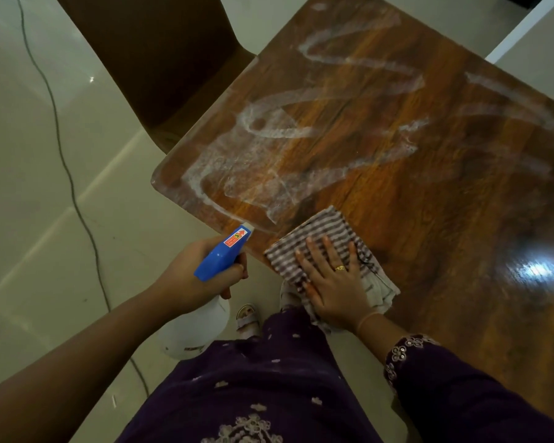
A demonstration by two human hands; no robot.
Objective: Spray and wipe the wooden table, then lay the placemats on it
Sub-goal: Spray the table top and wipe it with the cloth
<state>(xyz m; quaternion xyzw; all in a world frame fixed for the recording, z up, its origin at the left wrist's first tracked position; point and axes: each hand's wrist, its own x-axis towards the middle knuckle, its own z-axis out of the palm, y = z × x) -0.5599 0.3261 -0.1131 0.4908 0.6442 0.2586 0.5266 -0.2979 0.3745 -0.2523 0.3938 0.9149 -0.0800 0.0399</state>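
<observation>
Right grip (pixel 331 282), spread flat on the striped cloth (pixel 317 230), should sweep evenly through the foam streaks (pixel 269 131) ahead while left grip (pixel 189 276) holds the spray bottle (pixel 219 255) aside.

Left hand (pixel 186 276) gripping spray bottle (pixel 205 295), right hand (pixel 333 282) flat on cloth (pixel 317 238)

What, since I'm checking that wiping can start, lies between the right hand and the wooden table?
A striped cloth lies under the right hand, pressed flat onto the wooden table; the head view shows it.
</observation>
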